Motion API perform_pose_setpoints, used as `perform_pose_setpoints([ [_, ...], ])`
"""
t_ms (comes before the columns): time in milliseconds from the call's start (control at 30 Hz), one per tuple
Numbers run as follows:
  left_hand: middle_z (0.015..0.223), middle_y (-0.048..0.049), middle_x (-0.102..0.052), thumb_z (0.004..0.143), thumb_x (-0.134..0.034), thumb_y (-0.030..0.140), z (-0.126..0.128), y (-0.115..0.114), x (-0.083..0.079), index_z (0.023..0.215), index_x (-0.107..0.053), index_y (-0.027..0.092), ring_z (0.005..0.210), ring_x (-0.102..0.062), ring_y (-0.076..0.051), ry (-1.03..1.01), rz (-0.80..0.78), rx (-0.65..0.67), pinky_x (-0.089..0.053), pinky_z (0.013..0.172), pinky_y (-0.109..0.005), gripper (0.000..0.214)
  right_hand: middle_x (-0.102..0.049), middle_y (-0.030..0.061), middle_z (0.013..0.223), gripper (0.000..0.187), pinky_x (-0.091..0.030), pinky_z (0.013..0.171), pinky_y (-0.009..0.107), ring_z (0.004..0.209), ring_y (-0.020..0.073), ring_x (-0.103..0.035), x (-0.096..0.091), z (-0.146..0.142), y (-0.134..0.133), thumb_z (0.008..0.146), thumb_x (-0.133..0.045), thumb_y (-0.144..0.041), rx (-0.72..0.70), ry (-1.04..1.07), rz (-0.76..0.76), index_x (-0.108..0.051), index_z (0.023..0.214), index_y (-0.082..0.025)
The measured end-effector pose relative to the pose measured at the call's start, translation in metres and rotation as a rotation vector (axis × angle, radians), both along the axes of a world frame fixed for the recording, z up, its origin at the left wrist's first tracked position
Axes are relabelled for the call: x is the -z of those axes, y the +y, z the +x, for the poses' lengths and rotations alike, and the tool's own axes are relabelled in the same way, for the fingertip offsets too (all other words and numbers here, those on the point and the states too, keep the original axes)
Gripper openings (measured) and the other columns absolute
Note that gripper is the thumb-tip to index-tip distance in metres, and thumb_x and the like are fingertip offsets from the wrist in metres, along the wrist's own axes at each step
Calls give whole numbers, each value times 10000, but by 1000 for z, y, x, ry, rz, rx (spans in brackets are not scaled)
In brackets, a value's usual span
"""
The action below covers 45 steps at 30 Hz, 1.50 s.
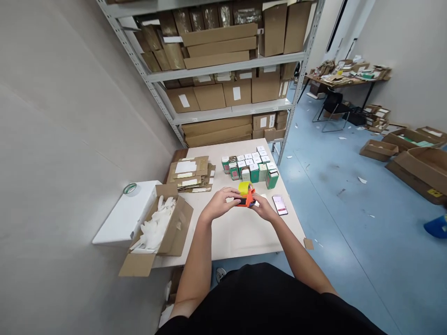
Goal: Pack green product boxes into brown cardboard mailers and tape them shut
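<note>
Orange tape dispenser [246, 197] | held between fingers | left hand [221, 202] + right hand [263, 208]

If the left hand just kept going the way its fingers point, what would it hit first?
The left hand points at the orange tape dispenser, which it seems to grip at one end, so nothing lies between; the right hand holds the other side.

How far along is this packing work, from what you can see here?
Early, it seems. Done: small green-and-white boxes stand grouped on the table. In hand: the left hand and right hand together hold an orange tape dispenser. Left: the flat cardboard mailers lie unfolded in a stack, and no sealed parcel shows.
</note>
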State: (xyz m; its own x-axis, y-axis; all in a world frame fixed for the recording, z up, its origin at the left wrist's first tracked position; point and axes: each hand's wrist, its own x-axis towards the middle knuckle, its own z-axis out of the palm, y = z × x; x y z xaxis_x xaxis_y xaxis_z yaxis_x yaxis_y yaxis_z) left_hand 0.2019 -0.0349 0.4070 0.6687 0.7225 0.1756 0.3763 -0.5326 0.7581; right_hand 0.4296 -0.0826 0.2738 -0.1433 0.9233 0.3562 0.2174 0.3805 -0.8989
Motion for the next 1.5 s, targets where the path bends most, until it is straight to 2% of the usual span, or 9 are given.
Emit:
perform_pose_setpoints([
  [167,1082,-62,-776,908,-701,365,-4,-13,-9,895,-828,280,1069,-685,-249,-40,62,-13,-535,991,-410,153,-691,85,1089,219,-504,919,386,1002,243,-615,-4,-6,4,962,-651,-359,17,-26,60,-703,1133,-233],
  [333,1102,-77,-760,921,-674,380,-6,-18,-11,1092,-804,267,1073,-673,-254,-84,153,-191,-565,939,-398,243,-703,97,1123,233,-503,962,424,1061,265,-618,-3,-6,4,987,-620,-355,29,-71,134,-697,1181,-252],
  [467,1258,-81,-707,948,-638,350,-8,-22,-12,1086,-813,282,1200,-632,-271,29,219,-99,-510,1066,-444,234,-702,105,1120,216,-488,1021,470,1101,279,-617,-4,-6,1,978,-613,-310,39,-104,176,-696,1169,-248],
  [667,1312,-67,-692,983,-575,310,-4,-35,-18,999,-827,291,1250,-604,-279,117,269,-28,-489,1096,-468,253,-710,95,1147,242,-444,1106,509,1159,282,-617,-6,-3,-5,973,-582,-251,64,-118,182,-691,1189,-257],
  [833,1253,-73,-720,953,-614,303,1,-41,-20,955,-820,279,1191,-635,-270,83,279,-36,-505,1075,-472,207,-721,97,1144,242,-458,1094,507,1159,286,-625,-2,3,-9,974,-593,-265,68,-109,155,-703,1189,-255],
  [1000,1065,-65,-776,916,-659,299,7,-43,-18,973,-814,278,1084,-687,-256,51,228,-34,-542,1004,-431,166,-709,97,1118,233,-494,1033,475,1114,280,-631,0,7,-17,981,-602,-298,58,-86,144,-700,1188,-257],
  [1233,934,-55,-795,937,-626,376,15,-41,-9,904,-810,268,881,-720,-239,53,153,-149,-565,846,-364,216,-695,99,1083,216,-493,966,451,1035,278,-613,-2,9,-29,1005,-581,-337,60,-165,156,-683,1178,-258],
  [1367,890,-48,-785,941,-602,365,19,-39,-5,879,-793,249,823,-706,-218,-4,153,-225,-557,802,-335,232,-694,100,1090,228,-494,957,450,1023,288,-619,7,3,-36,1001,-602,-385,95,-170,126,-670,1179,-260],
  [1500,877,-51,-775,945,-597,334,16,-34,-13,834,-769,234,826,-698,-216,-61,198,-310,-545,793,-331,228,-691,120,1179,293,-485,995,477,1093,311,-615,19,-5,-40,999,-607,-418,125,-138,95,-652,1246,-266],
])
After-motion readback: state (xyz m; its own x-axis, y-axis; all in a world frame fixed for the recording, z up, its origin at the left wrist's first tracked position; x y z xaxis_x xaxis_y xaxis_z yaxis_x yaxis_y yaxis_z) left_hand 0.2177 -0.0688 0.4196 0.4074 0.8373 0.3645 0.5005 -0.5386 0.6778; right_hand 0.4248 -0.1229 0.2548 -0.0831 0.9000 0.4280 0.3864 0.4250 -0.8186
